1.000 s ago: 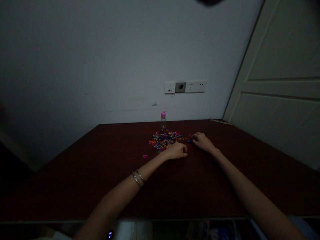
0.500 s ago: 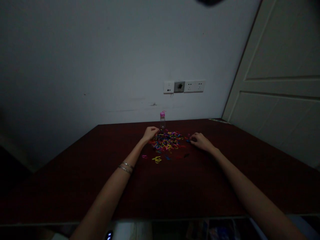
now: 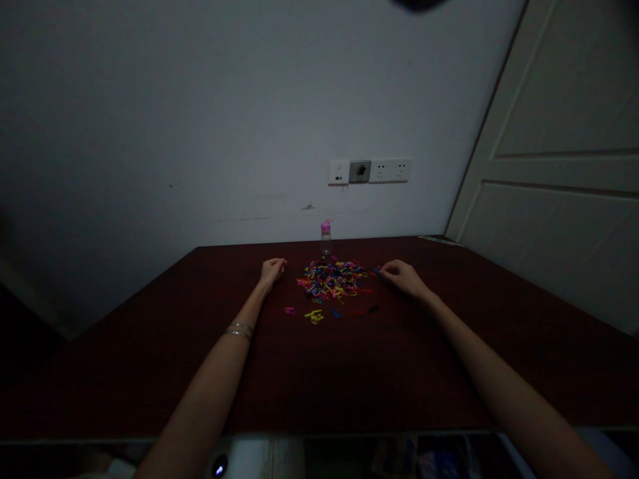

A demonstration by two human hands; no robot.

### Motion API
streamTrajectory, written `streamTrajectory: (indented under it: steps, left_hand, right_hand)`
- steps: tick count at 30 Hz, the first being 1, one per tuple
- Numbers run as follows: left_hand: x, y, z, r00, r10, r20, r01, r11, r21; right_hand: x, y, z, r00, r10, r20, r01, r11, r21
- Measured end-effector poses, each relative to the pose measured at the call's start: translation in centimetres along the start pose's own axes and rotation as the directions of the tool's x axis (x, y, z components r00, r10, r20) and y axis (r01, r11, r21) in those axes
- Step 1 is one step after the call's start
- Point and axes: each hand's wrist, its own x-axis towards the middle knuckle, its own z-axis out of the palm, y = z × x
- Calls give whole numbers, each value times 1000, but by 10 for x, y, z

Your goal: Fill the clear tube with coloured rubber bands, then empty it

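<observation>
A heap of small plastic safety-pin-shaped clips point(image 3: 332, 279) in many colours lies on the dark red table point(image 3: 379, 372). My left hand point(image 3: 273, 269) rests on the table left of the heap, apart from it, with its fingers curled together; whether anything is in them is hidden. At the right edge of the heap, my right hand point(image 3: 402, 276) pinches with thumb and forefinger at a blue clip point(image 3: 377, 271). In front of the heap lie a pink clip point(image 3: 289, 310), several yellow clips point(image 3: 314, 317), blue clips point(image 3: 335, 313), a red clip point(image 3: 358, 312) and a black clip point(image 3: 373, 309).
Behind the heap stands a clear bottle with a pink cap point(image 3: 326, 238), near the wall. Sockets point(image 3: 389, 171) are set in the wall above. A pale panelled door point(image 3: 559, 219) is on the right. Below the table's front edge, dim items show.
My left hand has moved left, away from the heap and the bottle, to the bare table. My right hand has stayed at the heap's right edge, its fingers shifting slightly at the blue clip.
</observation>
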Motion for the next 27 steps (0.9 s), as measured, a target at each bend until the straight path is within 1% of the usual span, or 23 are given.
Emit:
streamTrajectory:
  steps: [3, 5, 7, 10, 13, 17, 20, 22, 25, 27]
  left_hand:
    - [-3, 2, 3, 999, 30, 13, -31, 997, 74]
    - [-5, 3, 4, 999, 48, 10, -49, 993, 112]
    - [-6, 4, 4, 998, 62, 10, -62, 988, 142]
    - [-6, 3, 4, 997, 75, 14, -77, 983, 168]
    - [-4, 2, 4, 997, 81, 16, -83, 980, 179]
    - [-3, 1, 4, 996, 87, 26, -91, 983, 162]
    - [-5, 1, 4, 996, 90, 24, -92, 984, 155]
    - [-6, 4, 6, 996, 85, -5, -83, 984, 156]
    - [-10, 21, 13, 995, 98, -31, -93, 987, 131]
    - [-14, 41, 23, 990, 136, 33, -139, 985, 106]
  right_hand:
    - [2, 3, 2, 999, 49, 12, -49, 997, 55]
    - [2, 5, 2, 997, 71, 35, -72, 996, 53]
    - [1, 5, -1, 998, 28, 51, -27, 999, -22]
    - [-1, 4, -7, 992, -91, 84, 104, 980, -169]
    - [-2, 1, -10, 983, -139, 118, 161, 967, -196]
    - [0, -3, -9, 980, -164, 109, 179, 974, -138]
    - [0, -5, -7, 987, -154, 49, 157, 985, -67]
    - [0, -5, -4, 990, -139, 10, 139, 990, 1]
    - [1, -8, -1, 992, -121, -22, 122, 987, 101]
    - [1, -13, 2, 993, -116, -34, 120, 982, 144]
